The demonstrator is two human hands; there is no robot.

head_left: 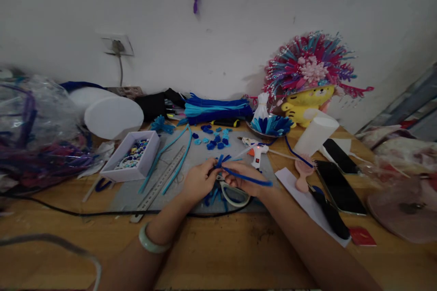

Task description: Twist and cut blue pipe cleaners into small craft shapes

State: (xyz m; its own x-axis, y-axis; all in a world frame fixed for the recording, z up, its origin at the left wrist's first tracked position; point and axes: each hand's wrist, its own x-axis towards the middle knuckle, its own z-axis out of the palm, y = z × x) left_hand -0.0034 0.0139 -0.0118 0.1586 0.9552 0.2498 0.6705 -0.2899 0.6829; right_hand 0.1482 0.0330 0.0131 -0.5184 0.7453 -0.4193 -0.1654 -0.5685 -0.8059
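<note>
My left hand (pixel 198 182) and my right hand (pixel 244 177) meet over a grey mat (pixel 136 191) at the table's middle. Both pinch a dark blue pipe cleaner (pixel 249 178), which sticks out to the right past my right hand. Short blue pieces poke up between the fingers. White-handled scissors (pixel 234 195) lie on the mat just under my right hand. Cut blue bits (pixel 215 138) are scattered on the mat beyond the hands. A pale bangle (pixel 152 242) sits on my left wrist.
A glue gun (pixel 256 150) lies behind my right hand. A metal ruler (pixel 160 182), light blue pipe cleaners (pixel 177 157) and a white bead box (pixel 131 154) lie to the left. Two phones (pixel 336 182), a pink mirror (pixel 302 175) and a plush toy with headdress (pixel 309 77) are to the right.
</note>
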